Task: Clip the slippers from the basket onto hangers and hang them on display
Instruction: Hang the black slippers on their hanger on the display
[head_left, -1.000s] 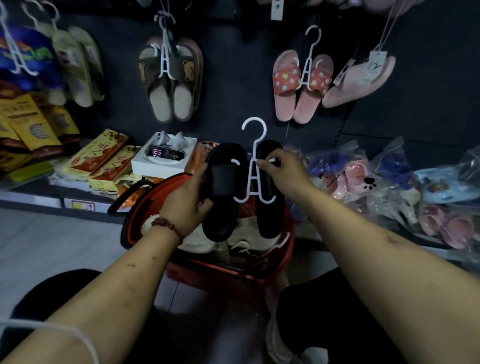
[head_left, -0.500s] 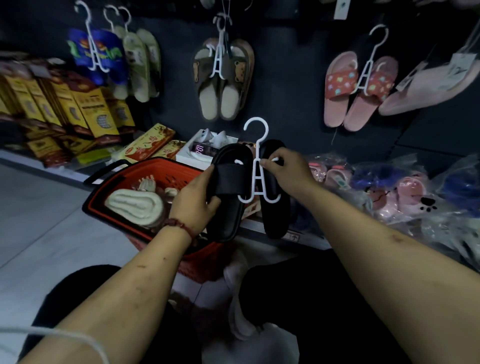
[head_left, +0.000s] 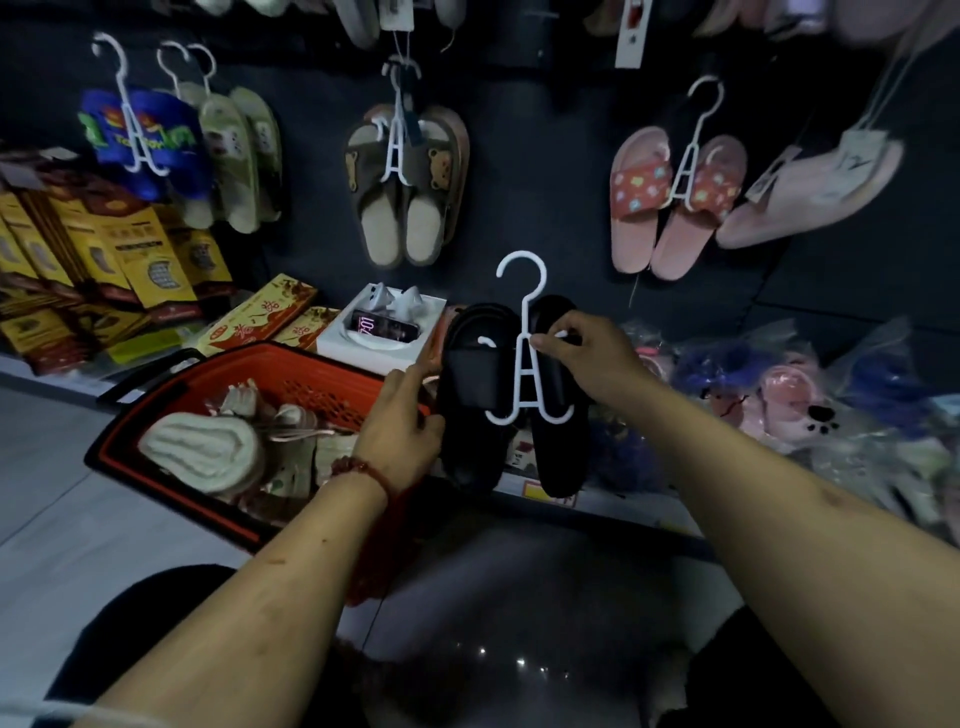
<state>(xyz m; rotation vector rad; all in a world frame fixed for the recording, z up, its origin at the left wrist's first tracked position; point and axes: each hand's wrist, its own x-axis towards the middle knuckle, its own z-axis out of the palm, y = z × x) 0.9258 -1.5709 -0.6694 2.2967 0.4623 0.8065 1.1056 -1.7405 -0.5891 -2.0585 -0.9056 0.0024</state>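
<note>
A pair of black slippers (head_left: 470, 395) hangs on a white plastic hanger (head_left: 524, 358) in front of me. My left hand (head_left: 402, 434) grips the left slipper at its side. My right hand (head_left: 587, 358) pinches the hanger's upper right arm against the right slipper. The hanger's hook points up, free of the wall. The red basket (head_left: 306, 374) sits on the floor to the left, holding several pale slippers, among them a cream one (head_left: 208, 452).
On the dark display wall hang brown bear slippers (head_left: 402, 192), pink slippers (head_left: 670, 208), green and blue pairs (head_left: 182, 150). Yellow boxes (head_left: 98, 260) and a white box (head_left: 382, 332) sit on the low shelf. Bagged slippers (head_left: 789, 405) lie at right.
The view has swung left, so the basket now lies left of my hands instead of under them. Both hands stay on the black slippers and hanger.
</note>
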